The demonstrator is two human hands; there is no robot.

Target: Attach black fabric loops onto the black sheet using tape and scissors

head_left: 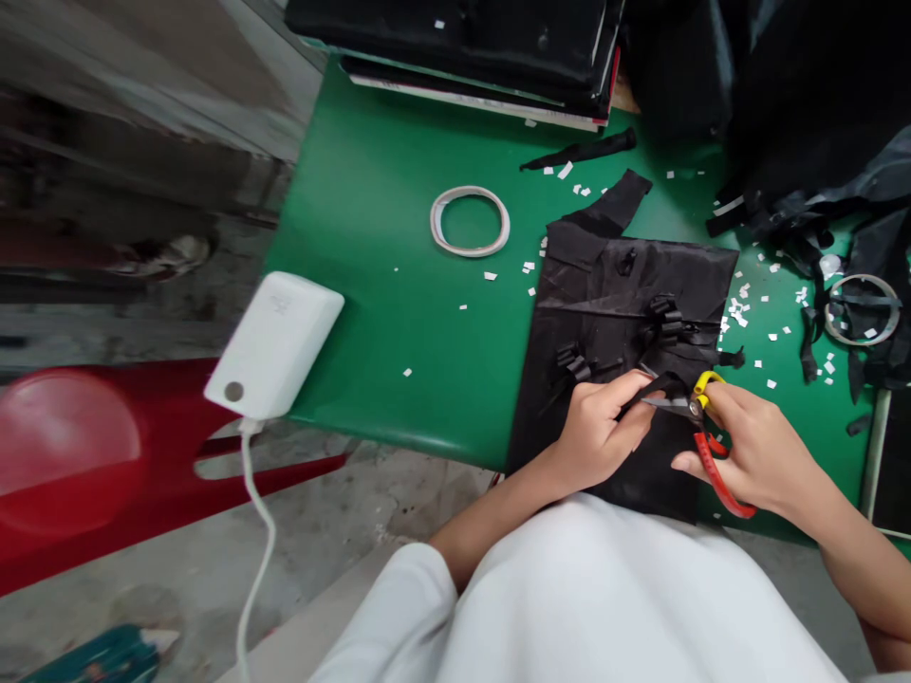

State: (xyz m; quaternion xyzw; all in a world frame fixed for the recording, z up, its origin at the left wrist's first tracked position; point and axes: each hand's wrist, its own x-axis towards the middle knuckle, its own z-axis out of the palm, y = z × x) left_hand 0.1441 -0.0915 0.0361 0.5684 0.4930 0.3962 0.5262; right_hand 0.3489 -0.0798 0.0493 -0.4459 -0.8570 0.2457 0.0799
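Observation:
My left hand [596,434] pinches a black fabric strip [663,385] just above a flat piece of black fabric [626,285] at the table's front edge. In my right hand [758,441] is a pair of scissors [708,446] with one yellow and one red handle. Their blades are spread and point left at the strip, right beside my left fingers. Small black rolled loops [667,321] lie on the fabric, and another cluster [571,362] sits nearer my left hand.
On the green table [384,313] are a tape roll [470,222], a white power bank [276,343] with a cable, and scattered white paper bits. A second ring [863,310] lies among black scraps at right. Black stacks [455,47] stand behind; a red chair [106,455] is at left.

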